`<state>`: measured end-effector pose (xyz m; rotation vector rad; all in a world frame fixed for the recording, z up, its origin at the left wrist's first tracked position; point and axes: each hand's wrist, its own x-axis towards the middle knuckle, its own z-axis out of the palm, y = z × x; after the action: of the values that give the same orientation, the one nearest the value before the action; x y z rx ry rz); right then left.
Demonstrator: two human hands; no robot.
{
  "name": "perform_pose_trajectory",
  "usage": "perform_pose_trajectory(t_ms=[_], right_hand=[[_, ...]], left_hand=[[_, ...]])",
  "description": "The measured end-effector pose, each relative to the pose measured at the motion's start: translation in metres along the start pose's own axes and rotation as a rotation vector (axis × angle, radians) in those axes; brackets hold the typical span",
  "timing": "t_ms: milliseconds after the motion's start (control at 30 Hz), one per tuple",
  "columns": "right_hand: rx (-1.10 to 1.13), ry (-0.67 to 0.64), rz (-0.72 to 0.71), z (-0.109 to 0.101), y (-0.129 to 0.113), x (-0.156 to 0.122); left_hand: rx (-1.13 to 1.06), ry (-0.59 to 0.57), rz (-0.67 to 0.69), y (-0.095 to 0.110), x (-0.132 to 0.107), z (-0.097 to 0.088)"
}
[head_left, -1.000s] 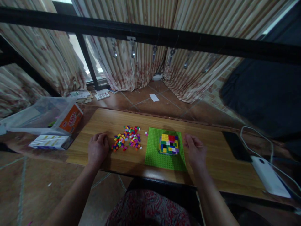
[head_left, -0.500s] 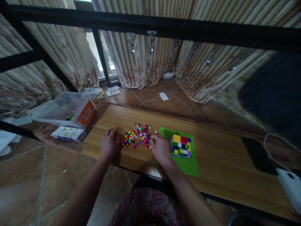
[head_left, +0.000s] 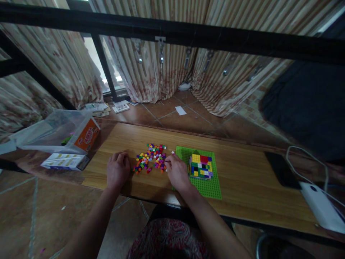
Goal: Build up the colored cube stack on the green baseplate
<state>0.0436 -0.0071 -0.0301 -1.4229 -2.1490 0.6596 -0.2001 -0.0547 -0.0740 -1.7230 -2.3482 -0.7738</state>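
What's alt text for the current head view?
A person's bare right hand, its grip unclear, is at the right edge of a loose pile of small multicoloured plastic bricks on a brown wood-grain table; the curled bare left hand rests left of the pile. Further right, a boxy multicoloured brick build stands on a flat green studded baseplate.

Single head-worn view: from above wooden table (head_left: pixel 242 180), facing forward and down, curtains (head_left: pixel 151 79) beyond.

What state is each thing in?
Bricks: loose, scattered on table
Baseplate: flat on table
Model: built up, on baseplate
Left hand: curled, left of bricks
Right hand: at bricks' right edge, grip unclear
Bin: open
Curtains: hanging, gap at left
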Motion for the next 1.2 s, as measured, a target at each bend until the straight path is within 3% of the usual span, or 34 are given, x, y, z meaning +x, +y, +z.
perform_pose_trajectory(t_ms=[167, 300, 433, 600, 867, 1200], right_hand=[[0.262, 0.090, -0.005, -0.046, 0.008, -0.042], [0.288, 0.247, 0.115, -0.078, 0.044, -0.067], [0.221, 0.384, 0.205, -0.095, 0.082, -0.069], [0.117, 0.439, 0.182, -0.097, 0.101, -0.052], [0.063, 0.425, 0.206, -0.089, 0.101, -0.039], [0.161, 0.440, 0.298, -0.087, 0.105, -0.042]], left_hand=[[0.012, -0.001, 0.004, 0.000, 0.001, 0.000], [0.028, 0.008, -0.001, 0.000, 0.002, 0.000], [0.020, 0.003, 0.010, 0.000, 0.002, 0.000], [0.009, 0.005, 0.017, 0.000, 0.003, -0.001], [0.010, -0.004, 0.007, 0.002, 0.002, -0.003], [0.012, 0.002, 0.030, 0.000, 0.002, -0.001]])
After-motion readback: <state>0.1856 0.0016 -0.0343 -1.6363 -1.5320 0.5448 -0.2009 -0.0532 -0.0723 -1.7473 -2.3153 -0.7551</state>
